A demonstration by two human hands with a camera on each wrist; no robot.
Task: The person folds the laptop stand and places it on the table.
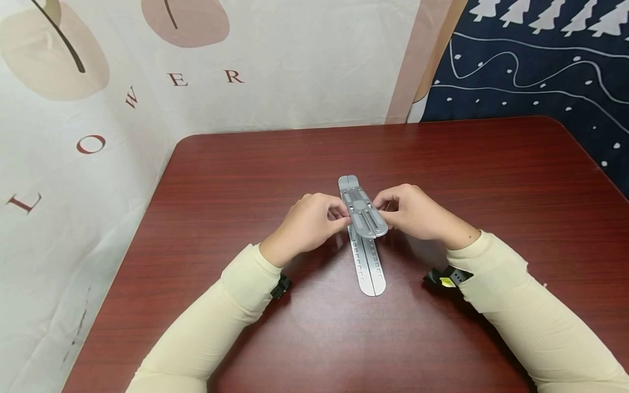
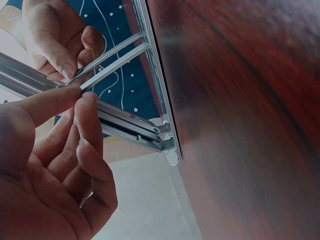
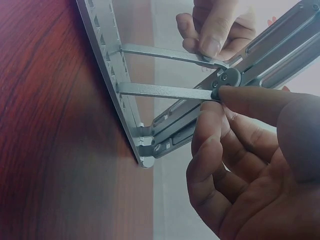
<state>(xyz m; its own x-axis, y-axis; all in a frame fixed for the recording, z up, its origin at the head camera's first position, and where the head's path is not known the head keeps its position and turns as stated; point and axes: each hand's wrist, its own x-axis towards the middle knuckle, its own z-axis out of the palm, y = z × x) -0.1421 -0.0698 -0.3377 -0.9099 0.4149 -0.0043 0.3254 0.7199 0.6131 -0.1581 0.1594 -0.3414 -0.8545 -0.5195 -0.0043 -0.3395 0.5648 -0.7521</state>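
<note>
A silver metal folding laptop stand (image 1: 371, 273) lies lengthwise on the table, its slotted base flat. Hinged at the far end, its upper plate (image 1: 363, 210) tilts up over the base. Two thin support struts (image 3: 165, 91) run between the upper plate and the base's slots. My left hand (image 1: 314, 221) pinches the upper end of one strut between thumb and forefinger, at the plate's left edge. On the right edge, my right hand (image 1: 410, 210) pinches the other strut's upper end by its dark tip. In the head view the plate hides both struts.
The stand rests on a reddish-brown wooden table (image 1: 236, 174). Behind it hang a pale printed cloth (image 1: 304, 65) and, at the right, a dark blue cloth (image 1: 516, 71) with white trees. Dark straps (image 1: 447, 277) show at the wrists.
</note>
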